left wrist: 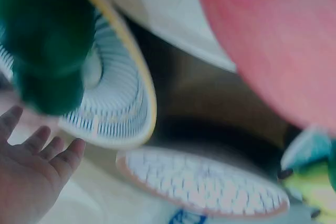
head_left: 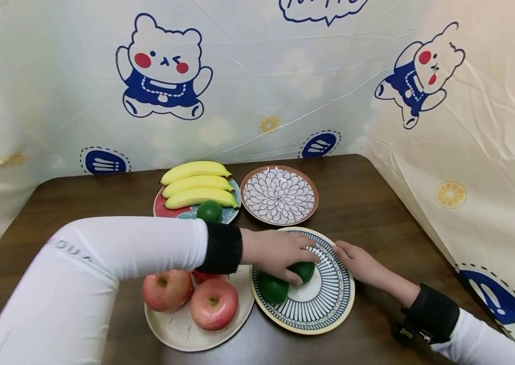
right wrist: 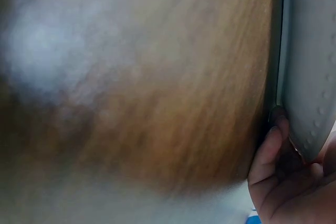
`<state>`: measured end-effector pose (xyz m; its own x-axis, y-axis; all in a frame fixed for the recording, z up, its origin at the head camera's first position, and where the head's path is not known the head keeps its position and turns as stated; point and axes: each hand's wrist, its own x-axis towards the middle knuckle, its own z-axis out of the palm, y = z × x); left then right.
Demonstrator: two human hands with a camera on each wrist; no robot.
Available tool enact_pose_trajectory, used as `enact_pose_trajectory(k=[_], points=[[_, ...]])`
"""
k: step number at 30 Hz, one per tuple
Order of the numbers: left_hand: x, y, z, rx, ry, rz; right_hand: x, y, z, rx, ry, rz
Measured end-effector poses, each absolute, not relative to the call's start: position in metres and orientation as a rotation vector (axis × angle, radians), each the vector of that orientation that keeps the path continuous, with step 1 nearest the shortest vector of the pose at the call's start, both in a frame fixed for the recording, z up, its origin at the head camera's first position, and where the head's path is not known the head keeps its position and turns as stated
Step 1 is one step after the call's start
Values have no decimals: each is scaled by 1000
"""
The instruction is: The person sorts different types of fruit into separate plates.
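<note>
Head view: L hand is over the striped plate, fingers spread & slightly bent above two green fruits, which sit next to each other on the plate's L half. Thumb is right by the fruit; how hard it touches, if at all, can't tell. R hand pinches the plate's rim on the R side. Cream plate w/ red apples is just L of it, one apple mostly hidden by the L sleeve. Behind: flower plate, & banana plate w/ 3 bananas plus another green fruit. All on the brown table.

To do it well, I'd say: firm R pinch, plate lvl, since round fruit prob. rolls if tipped. L fingers light, lifted straight up & well clear of the apples, so nothing gets knocked.

L wrist view: blurry. L fingers loosely extended, small gaps btwn; nothing seen in the palm. Both green fruits are on the striped plate, near the fingertips; contact unclear. An apple looms close to the lens.

R wrist view: R fingers bent in at the plate's edge, pinch narrow, only the rim held AFAICT. Table fills most of the rest; no fruit visible here.
</note>
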<state>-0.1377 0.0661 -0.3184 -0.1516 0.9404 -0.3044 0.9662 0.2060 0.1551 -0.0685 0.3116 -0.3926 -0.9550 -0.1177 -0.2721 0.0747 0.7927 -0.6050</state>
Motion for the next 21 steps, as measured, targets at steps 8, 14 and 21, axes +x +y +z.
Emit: enact_pose_trajectory(k=[8,14,21], points=[[-193,-2,-263,1595,2509,226,-71,312,-391,-39,2731,-883],[-243,-67,-279,1312,2649,300,-72,318,-387,-58,2757,-864],[-244,-95,-333,1306,2620,364,-70,315,-393,-29,2693,-896]])
